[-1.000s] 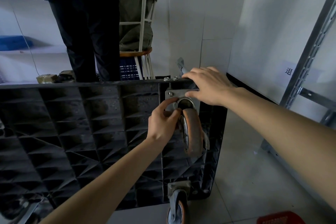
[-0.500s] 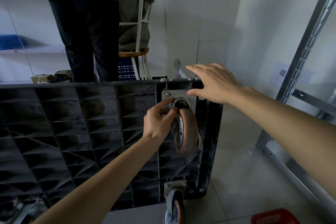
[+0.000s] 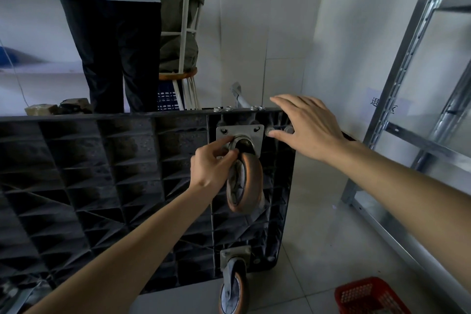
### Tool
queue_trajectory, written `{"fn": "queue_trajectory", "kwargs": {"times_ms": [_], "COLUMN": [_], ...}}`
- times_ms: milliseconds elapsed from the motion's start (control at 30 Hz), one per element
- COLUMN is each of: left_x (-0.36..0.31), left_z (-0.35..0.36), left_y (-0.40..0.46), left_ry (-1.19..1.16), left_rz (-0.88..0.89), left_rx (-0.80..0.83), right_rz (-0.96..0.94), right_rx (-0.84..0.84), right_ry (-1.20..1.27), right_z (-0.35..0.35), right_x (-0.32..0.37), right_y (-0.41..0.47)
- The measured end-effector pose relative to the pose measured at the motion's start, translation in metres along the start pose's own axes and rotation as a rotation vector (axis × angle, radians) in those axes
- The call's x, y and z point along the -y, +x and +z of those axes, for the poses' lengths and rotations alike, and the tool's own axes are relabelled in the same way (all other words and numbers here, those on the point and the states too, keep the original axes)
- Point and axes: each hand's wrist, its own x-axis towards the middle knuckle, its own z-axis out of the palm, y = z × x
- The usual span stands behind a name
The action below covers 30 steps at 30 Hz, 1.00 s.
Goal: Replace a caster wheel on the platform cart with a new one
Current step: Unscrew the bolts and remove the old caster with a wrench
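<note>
Left hand (image 3: 212, 164): fingers curled, pinching the swivel collar of the upper caster wheel (image 3: 244, 181). Right hand (image 3: 309, 127): fingers spread and straight, hovering just right of the caster's mounting plate (image 3: 240, 132), holding nothing. Platform cart (image 3: 102, 186): tipped on edge, ribbed black underside facing the camera; caster near its top right corner. Second caster (image 3: 233, 285): below the first, at the floor. Red basket (image 3: 369, 297): lower right of the cart.

The platform cart (image 3: 102, 186) stands on its side, ribbed underside facing the camera. The left hand (image 3: 211, 166) pinches the swivel ring of the upper caster wheel (image 3: 246, 183) — the right hand (image 3: 308, 127), fingers spread, hovers by the cart's top corner. A red basket (image 3: 367, 296) sits on the floor.
</note>
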Motion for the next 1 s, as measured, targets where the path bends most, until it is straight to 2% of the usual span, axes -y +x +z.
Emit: {"fn": "queue_trajectory", "kwargs": {"times_ms": [267,367,467,633,1000], "left_x": [-0.004,-0.001,-0.001,-0.001,-0.005], "left_z": [0.002,0.003,0.002,0.001,-0.005], "left_y": [-0.011,-0.013,-0.014,-0.017,-0.021], "left_ry": [0.039,0.042,0.063,0.080,0.123], "left_rz": [0.032,0.038,0.059,0.078,0.107], "left_rx": [-0.091,-0.115,-0.116,-0.104,-0.089], "right_rz": [-0.010,-0.073,-0.130,-0.124,-0.106], "right_rx": [-0.057,-0.094,-0.141,-0.201,-0.145], "right_ry": [-0.016,-0.020,-0.012,0.031,0.098], "right_z": [0.008,0.014,0.026,0.038,0.035], "right_x": [0.007,0.008,0.013,0.018,0.020], "right_y": [-0.010,-0.014,-0.013,-0.001,0.001]}}
